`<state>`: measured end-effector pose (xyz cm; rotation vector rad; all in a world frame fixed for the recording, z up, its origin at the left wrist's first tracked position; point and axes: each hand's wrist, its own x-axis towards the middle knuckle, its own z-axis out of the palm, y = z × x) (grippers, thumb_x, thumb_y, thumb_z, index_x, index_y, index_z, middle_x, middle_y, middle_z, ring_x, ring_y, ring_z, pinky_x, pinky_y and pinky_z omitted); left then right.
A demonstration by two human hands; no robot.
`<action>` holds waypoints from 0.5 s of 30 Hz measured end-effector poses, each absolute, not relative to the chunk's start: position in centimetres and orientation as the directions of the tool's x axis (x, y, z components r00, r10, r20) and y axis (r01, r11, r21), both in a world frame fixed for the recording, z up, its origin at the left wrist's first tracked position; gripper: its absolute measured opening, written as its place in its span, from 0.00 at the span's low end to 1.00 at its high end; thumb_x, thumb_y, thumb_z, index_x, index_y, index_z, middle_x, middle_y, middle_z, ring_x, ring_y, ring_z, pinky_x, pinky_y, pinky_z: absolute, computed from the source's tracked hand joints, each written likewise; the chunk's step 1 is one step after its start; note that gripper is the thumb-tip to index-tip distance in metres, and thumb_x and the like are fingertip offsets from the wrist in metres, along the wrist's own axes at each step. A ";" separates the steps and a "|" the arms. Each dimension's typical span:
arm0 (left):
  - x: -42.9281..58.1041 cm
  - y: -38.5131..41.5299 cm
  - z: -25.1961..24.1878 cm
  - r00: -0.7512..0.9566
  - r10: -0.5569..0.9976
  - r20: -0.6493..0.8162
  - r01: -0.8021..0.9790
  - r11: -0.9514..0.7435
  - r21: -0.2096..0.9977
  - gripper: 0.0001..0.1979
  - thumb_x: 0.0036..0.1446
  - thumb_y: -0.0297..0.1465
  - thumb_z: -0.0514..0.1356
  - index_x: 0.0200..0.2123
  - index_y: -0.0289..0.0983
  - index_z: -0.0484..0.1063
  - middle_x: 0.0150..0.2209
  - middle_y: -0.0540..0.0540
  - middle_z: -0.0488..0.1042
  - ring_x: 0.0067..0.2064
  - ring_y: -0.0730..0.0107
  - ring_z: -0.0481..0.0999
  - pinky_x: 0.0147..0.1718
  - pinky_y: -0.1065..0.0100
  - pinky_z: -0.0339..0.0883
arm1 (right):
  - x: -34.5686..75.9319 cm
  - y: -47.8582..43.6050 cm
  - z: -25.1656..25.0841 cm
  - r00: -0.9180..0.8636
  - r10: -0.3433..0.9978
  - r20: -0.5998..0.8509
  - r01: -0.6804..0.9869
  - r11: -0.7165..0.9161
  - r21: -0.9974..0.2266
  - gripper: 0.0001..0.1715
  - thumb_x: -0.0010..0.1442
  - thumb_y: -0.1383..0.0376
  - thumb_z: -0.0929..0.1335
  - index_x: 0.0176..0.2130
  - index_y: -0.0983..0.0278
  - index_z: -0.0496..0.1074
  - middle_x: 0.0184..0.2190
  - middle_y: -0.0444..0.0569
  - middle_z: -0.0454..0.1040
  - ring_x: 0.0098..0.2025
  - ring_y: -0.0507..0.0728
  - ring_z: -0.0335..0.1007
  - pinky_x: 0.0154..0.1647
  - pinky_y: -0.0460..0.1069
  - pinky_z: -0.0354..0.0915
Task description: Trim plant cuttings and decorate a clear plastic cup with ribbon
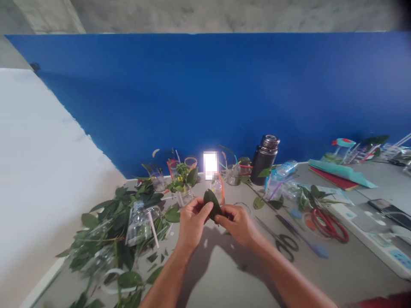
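A dark green leaf (212, 203) is held up over the table between my two hands. My left hand (195, 218) pinches its left edge with the thumb on the near face. My right hand (236, 220) grips the lower right edge between thumb and fingers. The fingers behind the leaf are partly hidden. Just beyond the hands stand a clear cup with leafy sprigs (183, 182) and a clear container with an orange straw (221, 188). Small cut leaf pieces (152, 257) lie on the table left of my left forearm.
Leafy branches (105, 222) and clear plastic bottles (138, 226) crowd the left side. To the right lie black scissors (285, 244), red-handled scissors (330, 226) and a white power strip (369, 239). A dark thermos (263, 160) stands by the blue wall panel (208, 98).
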<state>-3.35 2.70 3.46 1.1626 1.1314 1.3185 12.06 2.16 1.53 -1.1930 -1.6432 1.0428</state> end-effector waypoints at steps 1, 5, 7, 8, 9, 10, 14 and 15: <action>-3.3 2.8 3.5 -0.021 0.998 0.061 -0.097 -0.062 0.993 0.15 0.48 0.42 0.68 0.28 0.35 0.74 0.23 0.53 0.70 0.23 0.77 0.63 0.24 0.74 0.58 | 12.0 2.3 1.4 -0.182 0.971 0.158 0.256 0.202 -0.945 0.13 0.57 0.60 0.68 0.24 0.63 0.68 0.21 0.41 0.64 0.25 0.50 0.56 0.27 0.46 0.51; -3.8 3.5 3.3 0.036 0.997 0.075 -0.018 -0.074 0.997 0.15 0.50 0.42 0.67 0.27 0.35 0.73 0.21 0.54 0.67 0.23 0.78 0.62 0.23 0.74 0.56 | 11.4 3.0 0.6 -0.131 0.976 0.175 0.189 0.198 -0.962 0.12 0.56 0.61 0.68 0.24 0.64 0.70 0.21 0.41 0.66 0.25 0.50 0.57 0.27 0.46 0.53; -4.3 4.3 3.3 0.002 0.997 0.079 0.021 -0.079 0.997 0.15 0.50 0.41 0.67 0.27 0.35 0.73 0.20 0.54 0.66 0.22 0.78 0.61 0.22 0.75 0.55 | 11.1 3.3 -0.2 -0.140 0.976 0.165 0.163 0.187 -0.969 0.10 0.55 0.62 0.69 0.25 0.64 0.71 0.22 0.41 0.67 0.26 0.51 0.58 0.27 0.46 0.53; -4.5 4.7 3.5 -0.023 0.996 0.088 0.042 -0.087 0.995 0.15 0.50 0.41 0.67 0.27 0.35 0.73 0.19 0.55 0.65 0.21 0.78 0.61 0.21 0.75 0.55 | 11.0 3.5 -0.7 -0.148 0.976 0.160 0.150 0.182 -0.972 0.09 0.55 0.63 0.69 0.25 0.64 0.72 0.22 0.41 0.68 0.26 0.51 0.59 0.28 0.46 0.54; -4.7 5.2 3.6 -0.043 0.994 0.104 0.064 -0.101 0.993 0.15 0.50 0.42 0.67 0.27 0.35 0.73 0.18 0.55 0.65 0.21 0.78 0.61 0.21 0.75 0.55 | 10.9 3.7 -1.2 -0.154 0.976 0.155 0.137 0.177 -0.975 0.08 0.54 0.64 0.69 0.26 0.64 0.74 0.22 0.42 0.69 0.27 0.51 0.60 0.28 0.46 0.55; -4.8 5.7 3.9 -0.061 0.990 0.123 0.084 -0.118 0.989 0.15 0.50 0.42 0.67 0.26 0.36 0.72 0.18 0.55 0.66 0.21 0.77 0.62 0.21 0.75 0.55 | 10.9 3.9 -1.6 -0.155 0.976 0.151 0.127 0.171 -0.977 0.08 0.54 0.64 0.68 0.26 0.64 0.75 0.23 0.43 0.71 0.27 0.51 0.62 0.29 0.46 0.56; -5.2 7.3 5.0 -0.134 0.970 0.201 0.107 -0.188 0.976 0.14 0.52 0.41 0.65 0.27 0.37 0.71 0.17 0.54 0.67 0.20 0.77 0.63 0.21 0.74 0.58 | 11.4 4.3 -3.0 -0.120 0.985 0.123 0.106 0.136 -0.985 0.09 0.54 0.64 0.67 0.25 0.64 0.75 0.23 0.44 0.74 0.27 0.51 0.63 0.29 0.45 0.57; -5.2 7.7 5.1 -0.136 0.967 0.214 0.116 -0.199 0.973 0.13 0.53 0.41 0.65 0.27 0.37 0.71 0.18 0.54 0.68 0.20 0.76 0.64 0.21 0.74 0.59 | 11.5 4.4 -3.2 -0.112 0.987 0.114 0.103 0.126 -0.987 0.10 0.55 0.63 0.67 0.25 0.64 0.75 0.23 0.44 0.74 0.25 0.50 0.62 0.28 0.45 0.57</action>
